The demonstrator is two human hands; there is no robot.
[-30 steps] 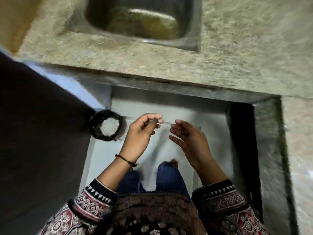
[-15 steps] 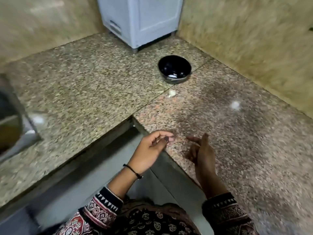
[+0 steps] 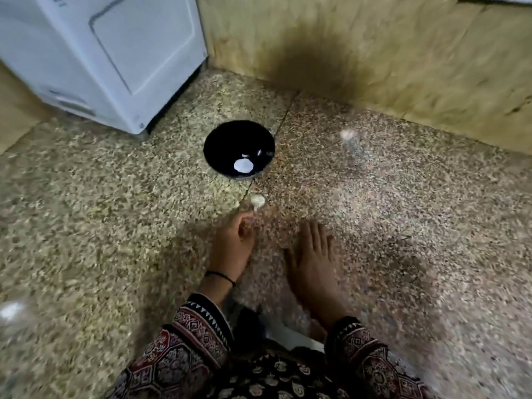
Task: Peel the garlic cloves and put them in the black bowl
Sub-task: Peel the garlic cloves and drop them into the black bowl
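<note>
Your right hand [image 3: 313, 260] lies flat by the counter's [image 3: 86, 226] front edge, fingers straight and together, likely to steady you. Your left hand [image 3: 234, 240], fingers bunched, reaches the tail of one garlic clove [image 3: 257, 200]; blur hides whether it pinches it. That clove sits just in front of the single black bowl [image 3: 218, 133], probably kept close for a short drop. A white patch [image 3: 243, 165] inside may be glare or a clove. Nearer the back wall, one pale blur [image 3: 347, 135] may be a second clove.

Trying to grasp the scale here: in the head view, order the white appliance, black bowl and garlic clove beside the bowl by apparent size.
Largest: white appliance, though cut off.
Then: black bowl.
Smallest: garlic clove.
</note>
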